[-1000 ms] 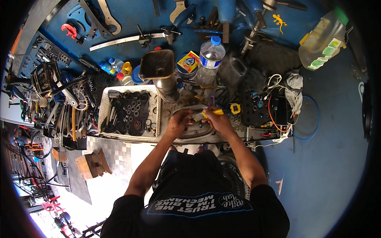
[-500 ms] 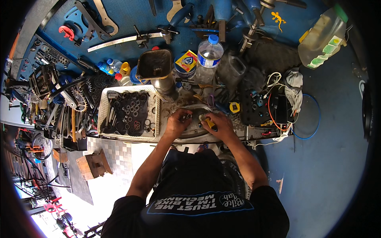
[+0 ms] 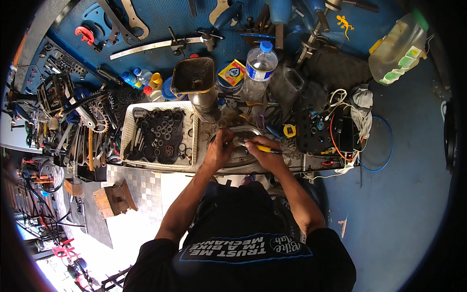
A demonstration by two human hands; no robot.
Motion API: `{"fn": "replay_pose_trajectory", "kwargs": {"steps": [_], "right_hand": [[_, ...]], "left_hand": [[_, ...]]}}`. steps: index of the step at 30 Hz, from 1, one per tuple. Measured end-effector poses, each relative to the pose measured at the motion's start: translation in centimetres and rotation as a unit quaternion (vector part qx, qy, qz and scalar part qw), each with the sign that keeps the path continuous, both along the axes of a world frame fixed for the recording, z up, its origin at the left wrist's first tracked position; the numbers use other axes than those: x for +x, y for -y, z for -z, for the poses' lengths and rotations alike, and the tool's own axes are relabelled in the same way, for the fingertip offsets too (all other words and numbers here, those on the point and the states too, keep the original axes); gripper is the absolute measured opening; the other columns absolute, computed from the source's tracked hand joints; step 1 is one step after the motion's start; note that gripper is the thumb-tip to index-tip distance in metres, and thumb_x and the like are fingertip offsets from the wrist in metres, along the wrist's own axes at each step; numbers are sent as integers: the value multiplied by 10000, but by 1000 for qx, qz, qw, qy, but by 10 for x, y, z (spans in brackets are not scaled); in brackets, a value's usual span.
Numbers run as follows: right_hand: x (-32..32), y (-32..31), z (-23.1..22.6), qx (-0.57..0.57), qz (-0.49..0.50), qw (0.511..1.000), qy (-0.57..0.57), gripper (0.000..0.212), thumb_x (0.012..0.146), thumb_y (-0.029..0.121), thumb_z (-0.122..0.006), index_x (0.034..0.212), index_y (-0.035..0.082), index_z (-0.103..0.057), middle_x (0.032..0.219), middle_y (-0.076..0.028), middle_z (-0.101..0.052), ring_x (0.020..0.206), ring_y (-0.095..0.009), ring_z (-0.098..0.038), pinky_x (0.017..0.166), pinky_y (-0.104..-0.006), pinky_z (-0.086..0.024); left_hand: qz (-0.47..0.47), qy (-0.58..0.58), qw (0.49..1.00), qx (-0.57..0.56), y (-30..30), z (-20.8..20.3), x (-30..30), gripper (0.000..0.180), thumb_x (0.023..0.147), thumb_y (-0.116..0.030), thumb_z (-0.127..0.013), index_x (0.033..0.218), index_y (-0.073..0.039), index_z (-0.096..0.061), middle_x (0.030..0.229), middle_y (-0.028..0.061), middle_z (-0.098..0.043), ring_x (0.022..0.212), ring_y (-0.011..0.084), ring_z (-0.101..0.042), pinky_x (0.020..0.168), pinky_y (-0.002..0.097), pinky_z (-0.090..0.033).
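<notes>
Over a round metal tray (image 3: 249, 129) at the bench's front edge, both hands work close together. My left hand (image 3: 219, 150) is closed in a pinch; the small round metal part seen in it a moment ago is now mostly hidden by the fingers. My right hand (image 3: 266, 158) grips a brush with a yellow-and-black handle (image 3: 267, 149), its pale tip pointing left toward the left fingertips. The handle lies nearly level and sticks out to the right. To the left stands a cream basket (image 3: 193, 146) holding metal rings (image 3: 163, 130) and other small parts.
Behind the tray stand a tall dark-mouthed metal container (image 3: 203, 100), a tub (image 3: 228, 87) and a clear bottle with a blue cap (image 3: 260, 70). Cables (image 3: 340, 114) and a dark parts tray (image 3: 309, 134) lie right. Tools (image 3: 80, 146) crowd the left; more hang on the blue wall.
My right hand has turned the brush, so its handle now points right instead of down toward me. The left fingers have rolled over the small round part. The whole view has shifted slightly.
</notes>
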State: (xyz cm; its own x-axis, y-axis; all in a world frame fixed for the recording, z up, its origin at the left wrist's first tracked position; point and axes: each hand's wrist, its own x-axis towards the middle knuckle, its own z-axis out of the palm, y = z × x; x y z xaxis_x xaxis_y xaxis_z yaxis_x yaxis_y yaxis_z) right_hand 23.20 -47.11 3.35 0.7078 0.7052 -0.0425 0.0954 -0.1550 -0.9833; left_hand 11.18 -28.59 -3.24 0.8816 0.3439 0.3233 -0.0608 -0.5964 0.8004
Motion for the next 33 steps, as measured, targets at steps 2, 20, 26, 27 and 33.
{"fn": "replay_pose_trajectory", "kwargs": {"steps": [2, 20, 26, 27, 33], "right_hand": [[8, 1, 13, 14, 20, 990, 137, 172, 948, 154, -812, 1043, 19, -764, 892, -78, -757, 805, -136, -709, 718, -281, -535], [8, 0, -12, 17, -50, 976, 210, 187, 961, 250, -791, 1030, 79, -757, 858, -74, -742, 797, -221, -689, 751, -343, -534], [11, -1, 26, -33, 28, 969, -243, 273, 1029, 328, -729, 1047, 62, -671, 766, -55, -693, 727, -140, -737, 531, -265, -482], [10, -2, 26, -30, 52, 949, -308, 278, 1031, 333, -727, 1069, 67, -657, 749, -58, -686, 706, -150, -741, 503, -262, -472], [10, 9, 38, -27, 117, 893, -434, 399, 1014, 405, -729, 1218, 76, -633, 742, -88, -707, 667, -171, -733, 476, -274, -455]], "left_hand": [[9, -18, 1000, -6, -4, 1, 6, 689, 897, 23, -771, 1423, -28, -327, 1202, 192, -712, 1051, 387, -761, 766, 454, -629], [-11, -119, 992, -39, 3, -33, 2, 346, 935, -2, -706, 1211, -62, -506, 1020, 226, -741, 977, 464, -731, 767, 492, -593], [15, -68, 997, 39, 10, -15, 6, 291, 898, 13, -684, 1135, -73, -540, 874, 207, -672, 841, 475, -699, 685, 545, -557], [29, -68, 996, 42, 9, -12, 3, 291, 898, 11, -680, 1140, -70, -540, 870, 209, -669, 837, 474, -699, 683, 543, -560], [5, -180, 982, 59, 19, -5, 0, 464, 860, -20, -704, 1302, -57, -569, 1088, 260, -701, 925, 514, -690, 768, 569, -572]]}}
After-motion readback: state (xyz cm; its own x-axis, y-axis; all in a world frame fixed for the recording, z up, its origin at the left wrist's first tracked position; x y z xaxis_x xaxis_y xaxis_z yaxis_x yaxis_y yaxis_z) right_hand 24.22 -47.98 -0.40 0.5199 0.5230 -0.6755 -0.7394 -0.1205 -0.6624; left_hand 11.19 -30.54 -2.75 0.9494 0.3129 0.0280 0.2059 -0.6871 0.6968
